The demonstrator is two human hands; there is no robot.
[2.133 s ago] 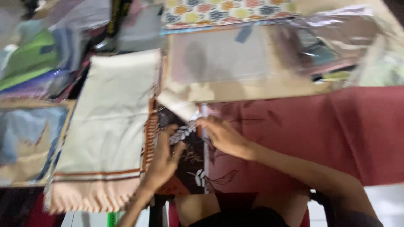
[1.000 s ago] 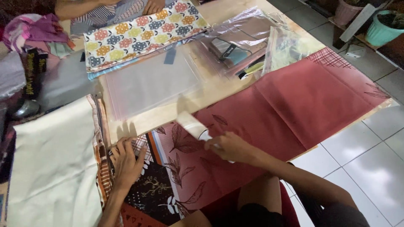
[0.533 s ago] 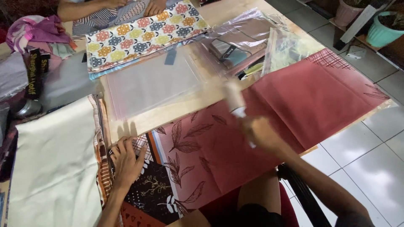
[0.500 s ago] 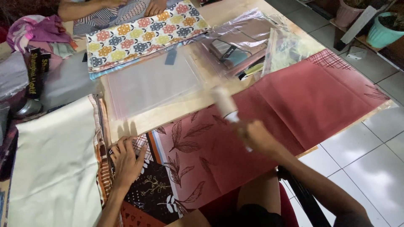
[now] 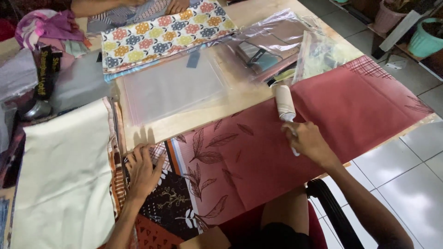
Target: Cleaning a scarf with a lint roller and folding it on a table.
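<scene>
a: what are the hands doing?

b: the right hand (image 5: 308, 140) is closed round the handle of a white lint roller (image 5: 285, 103), whose drum rests on the red leaf-print cloth (image 5: 323, 124) near its far edge, about the middle of its length. the left hand (image 5: 142, 169) lies flat and open, fingers spread, pressing on the cloth's near-left end where it overlaps a dark patterned fabric (image 5: 168, 203).

a: so which step would you call this?

b: i'd judge it's the rolling pass itself, one hand pinning the cloth taut, the other working the roller over it.

a: and what does the next stroke call for?

b: by my reading, steady downward pressure on the drum, the left palm holding firm so the cloth doesn't bunch, and strokes that overlap. the right end of the cloth hangs past the wooden table (image 5: 217, 108), so it has less support there.

a: what's around them?

b: a cream cloth (image 5: 64, 170) lies left of the left hand. beyond are a clear plastic sleeve (image 5: 173, 87), a flower-print fabric (image 5: 166, 34) and plastic bags (image 5: 295, 44). another person's hand (image 5: 177, 5) rests at the far edge.
</scene>
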